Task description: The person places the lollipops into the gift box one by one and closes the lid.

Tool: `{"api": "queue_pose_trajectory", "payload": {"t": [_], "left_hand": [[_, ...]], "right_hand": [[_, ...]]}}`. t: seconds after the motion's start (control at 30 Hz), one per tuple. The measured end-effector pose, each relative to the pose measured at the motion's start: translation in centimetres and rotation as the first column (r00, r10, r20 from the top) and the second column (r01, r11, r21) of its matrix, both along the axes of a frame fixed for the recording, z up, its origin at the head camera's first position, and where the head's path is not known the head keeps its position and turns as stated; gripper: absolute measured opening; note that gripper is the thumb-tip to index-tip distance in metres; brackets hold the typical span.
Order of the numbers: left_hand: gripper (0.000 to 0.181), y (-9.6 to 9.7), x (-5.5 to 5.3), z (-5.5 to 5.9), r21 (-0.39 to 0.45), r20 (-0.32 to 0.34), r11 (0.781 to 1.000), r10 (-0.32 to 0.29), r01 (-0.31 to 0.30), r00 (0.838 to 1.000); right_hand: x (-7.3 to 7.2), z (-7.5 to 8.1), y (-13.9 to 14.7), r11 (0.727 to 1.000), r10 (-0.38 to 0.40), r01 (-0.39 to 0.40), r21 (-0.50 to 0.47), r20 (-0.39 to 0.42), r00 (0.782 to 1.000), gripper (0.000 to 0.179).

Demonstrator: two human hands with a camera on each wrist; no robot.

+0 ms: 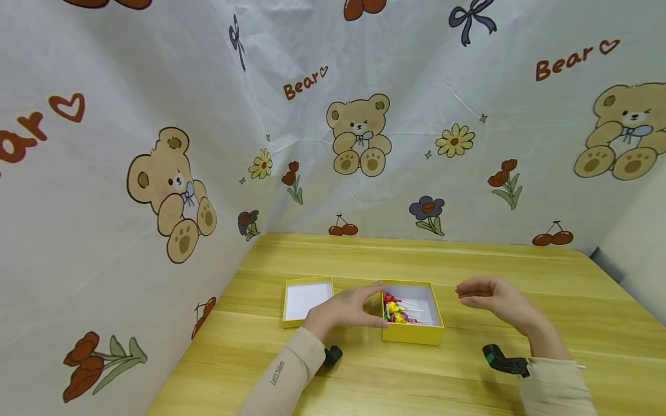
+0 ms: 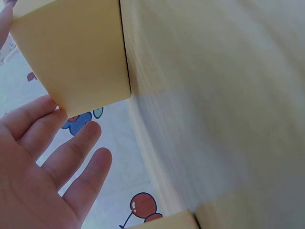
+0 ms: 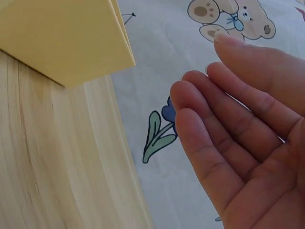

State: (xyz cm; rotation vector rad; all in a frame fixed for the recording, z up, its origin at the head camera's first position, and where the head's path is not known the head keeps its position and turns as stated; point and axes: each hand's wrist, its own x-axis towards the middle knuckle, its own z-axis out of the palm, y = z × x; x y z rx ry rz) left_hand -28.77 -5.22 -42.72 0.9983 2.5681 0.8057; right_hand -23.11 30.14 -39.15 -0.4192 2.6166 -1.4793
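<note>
A yellow box with a white inside stands open-topped on the table. Several lollipops in red, yellow and green wrappers lie along its left side, their white sticks pointing right. My left hand holds the box across its left end, thumb at the near corner and fingers at the far one. In the left wrist view, fingertips touch the corner of the box while two other fingers spread away from it. My right hand hovers to the right of the box, apart from it, palm turned inward, fingers gently bent and holding nothing.
A shallow yellow box lid, white inside, lies left of the box behind my left wrist. The wooden table ends at a white cloth printed with bears and flowers, at the back and left. Black wrist cameras hang below both wrists.
</note>
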Motion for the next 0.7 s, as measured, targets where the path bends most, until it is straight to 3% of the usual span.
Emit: {"api": "queue_pose_trajectory", "payload": {"t": [0.2,0.7], "left_hand": [[0.091,0.1,0.0,0.2,0.006,0.003,1.0,-0.007,0.007,1.0],[0.092,0.1,-0.2,-0.1,0.002,0.009,1.0,0.001,-0.001,1.0]], "right_hand": [[0.7,-0.2,1.9,0.999,0.029,-0.029,0.018,0.019,0.999,0.043],[2.5,-2.2,10.5,0.984,0.171,-0.163,-0.077,0.126,0.977,0.03]]}}
